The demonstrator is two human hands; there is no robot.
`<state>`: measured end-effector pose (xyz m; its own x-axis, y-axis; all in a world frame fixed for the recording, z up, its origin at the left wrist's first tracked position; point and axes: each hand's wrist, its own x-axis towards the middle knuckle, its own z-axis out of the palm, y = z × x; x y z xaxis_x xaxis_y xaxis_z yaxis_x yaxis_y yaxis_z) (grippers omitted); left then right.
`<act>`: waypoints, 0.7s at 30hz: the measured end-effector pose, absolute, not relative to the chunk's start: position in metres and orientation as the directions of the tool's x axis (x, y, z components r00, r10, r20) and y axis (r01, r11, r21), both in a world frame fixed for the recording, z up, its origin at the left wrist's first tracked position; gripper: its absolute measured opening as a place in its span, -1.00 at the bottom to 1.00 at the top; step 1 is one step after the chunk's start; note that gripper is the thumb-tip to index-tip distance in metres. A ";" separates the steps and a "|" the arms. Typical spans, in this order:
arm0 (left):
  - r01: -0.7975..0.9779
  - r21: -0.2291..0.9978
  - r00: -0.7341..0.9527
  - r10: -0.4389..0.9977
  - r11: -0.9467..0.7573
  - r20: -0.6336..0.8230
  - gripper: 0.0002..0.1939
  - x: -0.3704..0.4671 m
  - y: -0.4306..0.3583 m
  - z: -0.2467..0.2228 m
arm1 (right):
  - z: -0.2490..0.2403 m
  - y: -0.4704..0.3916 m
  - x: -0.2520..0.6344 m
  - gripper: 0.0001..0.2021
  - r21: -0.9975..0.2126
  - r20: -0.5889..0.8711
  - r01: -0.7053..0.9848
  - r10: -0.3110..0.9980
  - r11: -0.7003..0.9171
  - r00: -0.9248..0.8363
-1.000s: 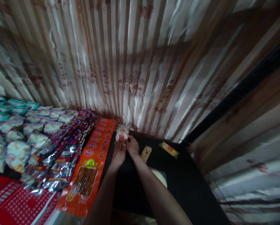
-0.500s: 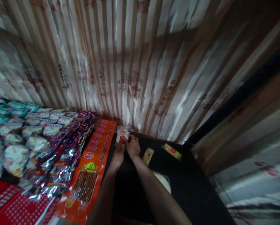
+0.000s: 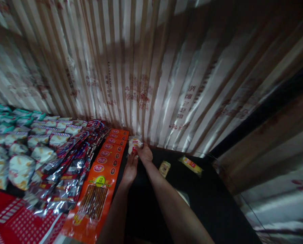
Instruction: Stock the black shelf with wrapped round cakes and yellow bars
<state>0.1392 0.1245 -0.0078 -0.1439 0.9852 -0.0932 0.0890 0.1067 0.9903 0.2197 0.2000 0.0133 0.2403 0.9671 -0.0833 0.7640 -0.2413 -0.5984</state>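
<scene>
A small clear packet with white contents and a red label (image 3: 134, 143) lies at the back of the black table, beside the row of orange packs. My left hand (image 3: 131, 168) touches its lower edge, fingers together. Over its right side, my right hand (image 3: 145, 153) has its fingers closed on the packet. To the right of my right forearm sits a small yellowish wrapped snack (image 3: 164, 168). A longer yellow packet (image 3: 191, 165) lies farther right. Behind the forearm, a pale round packet (image 3: 184, 196) is partly hidden.
Overlapping orange snack packs (image 3: 100, 169) run along the left of my arms. Beyond them are dark red shiny packs (image 3: 72, 166), white bags (image 3: 21, 167) and green bags (image 3: 21, 117). A red basket (image 3: 16, 213) stands at the lower left. Behind the black table (image 3: 207, 206) hangs a pleated curtain (image 3: 141, 67).
The view has shifted slightly. My right hand has moved up over the packet's right side, and the packet looks a little tilted. My left hand stays at its lower edge.
</scene>
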 end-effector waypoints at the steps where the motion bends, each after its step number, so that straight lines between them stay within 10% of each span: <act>1: 0.095 0.989 -0.145 0.985 0.111 -0.097 -0.59 0.139 0.124 -0.008 | 0.014 0.201 0.220 -0.57 -0.602 -0.099 0.759 0.966 -0.249 0.239; 21: 0.157 0.981 -0.175 0.980 0.118 -0.090 -0.60 0.137 0.122 -0.005 | 0.012 0.200 0.214 -0.60 -0.589 0.014 0.774 0.954 -0.233 0.298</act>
<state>0.1372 0.1223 -0.0054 -0.1755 0.9804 -0.0898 0.1567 0.1178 0.9806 0.2138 0.2002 0.0117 0.2980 0.9545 0.0138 0.7739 -0.2331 -0.5889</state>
